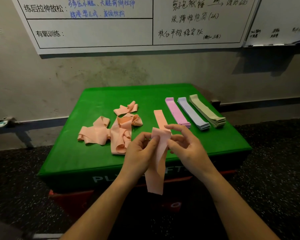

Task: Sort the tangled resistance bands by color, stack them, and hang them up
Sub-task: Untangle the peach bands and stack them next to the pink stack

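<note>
A peach resistance band (157, 163) hangs in front of the green box (97, 158). My left hand (140, 153) pinches its upper left edge, and my right hand (184, 144) pinches the upper right edge. A tangled heap of peach bands (111, 130) lies on the box's left half. One flat peach band (159, 118) lies near the middle. To its right lie three neat stacks: pink (177, 112), lilac-blue (192, 113) and olive green (206, 110).
The box stands against a grey wall under a whiteboard (111, 32) with handwriting. A second whiteboard (280, 23) hangs at the right. Dark speckled rubber floor (275, 170) surrounds the box. A red layer (71, 198) shows beneath the green top.
</note>
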Available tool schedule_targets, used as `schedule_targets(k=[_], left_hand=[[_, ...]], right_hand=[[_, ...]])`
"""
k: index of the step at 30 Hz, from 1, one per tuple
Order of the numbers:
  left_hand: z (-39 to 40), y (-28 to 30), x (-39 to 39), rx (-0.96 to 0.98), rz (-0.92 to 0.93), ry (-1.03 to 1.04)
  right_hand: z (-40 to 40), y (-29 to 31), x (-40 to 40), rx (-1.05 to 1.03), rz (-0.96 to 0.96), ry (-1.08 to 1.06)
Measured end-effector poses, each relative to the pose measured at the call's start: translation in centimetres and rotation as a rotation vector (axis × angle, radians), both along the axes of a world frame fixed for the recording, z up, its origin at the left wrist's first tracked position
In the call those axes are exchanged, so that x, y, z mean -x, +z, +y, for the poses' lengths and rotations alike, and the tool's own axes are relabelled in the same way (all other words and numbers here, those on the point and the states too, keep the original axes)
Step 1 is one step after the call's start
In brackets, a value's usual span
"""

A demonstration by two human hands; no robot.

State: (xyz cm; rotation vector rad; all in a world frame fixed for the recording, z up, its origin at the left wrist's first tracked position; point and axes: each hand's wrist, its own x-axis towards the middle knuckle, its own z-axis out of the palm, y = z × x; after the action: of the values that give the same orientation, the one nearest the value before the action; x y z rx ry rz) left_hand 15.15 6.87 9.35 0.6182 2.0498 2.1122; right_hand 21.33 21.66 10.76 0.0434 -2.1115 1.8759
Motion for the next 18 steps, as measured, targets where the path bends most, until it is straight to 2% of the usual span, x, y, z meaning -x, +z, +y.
schedule_targets(k=[3,7,11,15,18], left_hand=[[0.0,-0.2,-0.1,0.006,0.022,-0.012],[0.0,-0.6,0.1,0.061,0.055,-0.007],[-0.3,-1.2,0.5,0.153,0.105,-0.038],[-0.8,-1.4,1.0,0.233,0.201,-0.039],[-0.6,-0.6,0.9,0.155,0.125,-0.163]], right_hand=[[0.0,-0.1,0.3,-0.153,0.056,-0.096],[0.2,0.1,0.8,-0.163,0.101,-0.197],[0.2,0.4,1.1,0.016,0.01,-0.142],[0.4,0.7,1.5,-0.036,0.023,-0.122],[0.5,1.0,1.8,-0.093,0.058,-0.074]])
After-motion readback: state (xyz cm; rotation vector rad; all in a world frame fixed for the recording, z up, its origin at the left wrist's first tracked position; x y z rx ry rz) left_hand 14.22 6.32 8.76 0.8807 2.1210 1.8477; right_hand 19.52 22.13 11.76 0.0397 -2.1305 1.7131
